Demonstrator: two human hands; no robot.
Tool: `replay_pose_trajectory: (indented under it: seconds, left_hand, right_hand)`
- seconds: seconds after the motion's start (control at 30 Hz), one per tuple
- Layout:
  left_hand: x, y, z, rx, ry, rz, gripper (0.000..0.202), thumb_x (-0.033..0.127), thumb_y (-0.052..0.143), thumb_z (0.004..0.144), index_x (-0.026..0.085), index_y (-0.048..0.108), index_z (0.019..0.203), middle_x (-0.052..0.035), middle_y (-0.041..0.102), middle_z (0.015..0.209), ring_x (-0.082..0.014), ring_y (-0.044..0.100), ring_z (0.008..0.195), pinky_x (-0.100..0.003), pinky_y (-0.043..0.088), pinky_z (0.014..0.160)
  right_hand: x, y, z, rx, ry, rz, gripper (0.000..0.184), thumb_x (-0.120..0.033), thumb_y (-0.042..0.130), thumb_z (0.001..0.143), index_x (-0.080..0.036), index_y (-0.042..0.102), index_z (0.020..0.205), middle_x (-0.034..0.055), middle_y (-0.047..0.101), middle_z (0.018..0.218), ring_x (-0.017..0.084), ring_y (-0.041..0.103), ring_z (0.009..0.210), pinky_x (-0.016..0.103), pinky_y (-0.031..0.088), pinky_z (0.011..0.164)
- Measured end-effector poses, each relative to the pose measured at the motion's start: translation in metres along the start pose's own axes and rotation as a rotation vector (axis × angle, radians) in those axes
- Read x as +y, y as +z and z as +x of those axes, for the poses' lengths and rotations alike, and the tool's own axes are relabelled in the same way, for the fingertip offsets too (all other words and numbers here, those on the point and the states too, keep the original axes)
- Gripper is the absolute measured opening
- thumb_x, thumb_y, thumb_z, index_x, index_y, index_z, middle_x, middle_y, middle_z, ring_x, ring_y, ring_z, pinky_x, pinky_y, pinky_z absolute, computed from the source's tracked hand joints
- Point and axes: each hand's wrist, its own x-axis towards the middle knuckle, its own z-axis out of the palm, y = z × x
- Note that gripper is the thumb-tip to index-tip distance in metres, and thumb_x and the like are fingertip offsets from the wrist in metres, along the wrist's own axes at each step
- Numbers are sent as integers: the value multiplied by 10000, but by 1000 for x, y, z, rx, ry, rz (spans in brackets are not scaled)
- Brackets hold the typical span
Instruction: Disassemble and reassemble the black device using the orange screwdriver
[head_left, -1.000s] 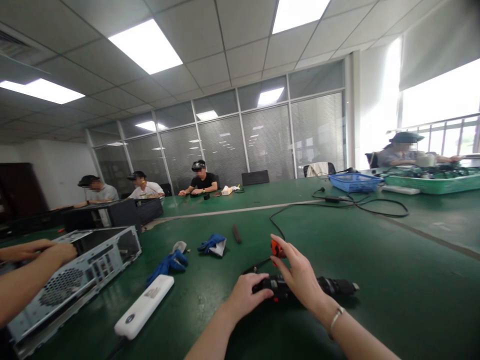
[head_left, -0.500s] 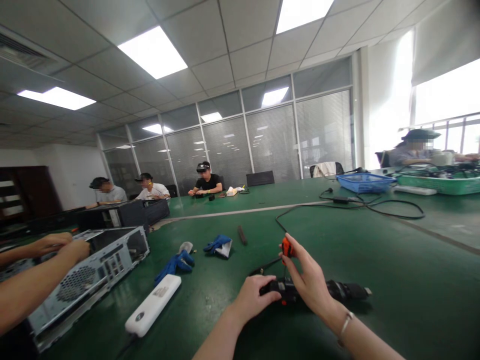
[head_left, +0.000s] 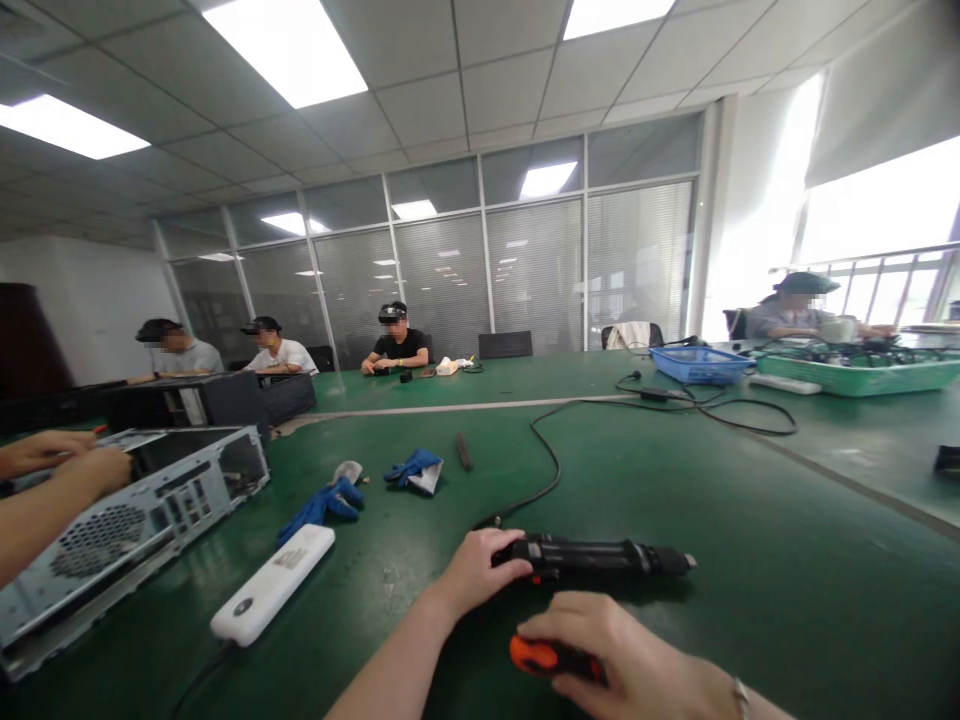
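My left hand is wrapped round the rear end of a black electric screwdriver, which lies across the green table with its tip pointing right. From that rear end a black cord runs off towards the back. Nearer to me, my right hand is closed on a screwdriver with an orange and black handle. Its handle end points left, and my palm and fingers hide the rest. The two tools are apart, the handheld one in front of the electric one.
To the left lie a white power strip, blue work gloves and a dark bar. A co-worker's hands reach into an open computer case. Blue and green baskets stand at the back right.
My right hand has moved from above the electric screwdriver down towards me, carrying the orange-handled screwdriver, now turned sideways. My left hand stays on the electric screwdriver. The view has shifted slightly.
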Motion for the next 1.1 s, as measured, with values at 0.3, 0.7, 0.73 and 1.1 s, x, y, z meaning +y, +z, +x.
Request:
replay_pose_trajectory:
  seconds: [0.3,0.7,0.73,1.1]
  left_hand:
    - [-3,1,0,1,-10,30,434,438,644,857,203,635,1222,-60,692,1155,-232,638,1036,-295,451,927]
    - [5,-3,-3,74,7,52,417,409,658,854,205,635,1217,-73,672,1196,-237,610,1106,-343,439,999]
    - [5,-3,-4,89,6,54,404,410,652,859,211,639,1210,-69,672,1193,-238,605,1112,-348,441,1001]
    - [1,-14,-7,226,-41,83,286,383,589,901,237,683,1128,-56,685,1147,-232,618,1069,-362,484,968]
  right_hand:
    - [11,-2,-10,-56,119,42,525,-303,728,724,-277,604,1233,43,613,1085,188,590,949,277,468,869]
    - [104,-39,-25,156,357,-260,439,-425,646,798,-285,625,1213,61,624,1167,263,561,1090,420,404,998]
    - [104,-37,-25,140,365,-250,428,-419,622,818,-298,613,1229,52,625,1163,249,575,1069,399,422,981]
    - [160,-63,-64,365,501,-372,385,-421,519,847,-262,650,1173,64,643,1094,240,646,896,345,502,816]
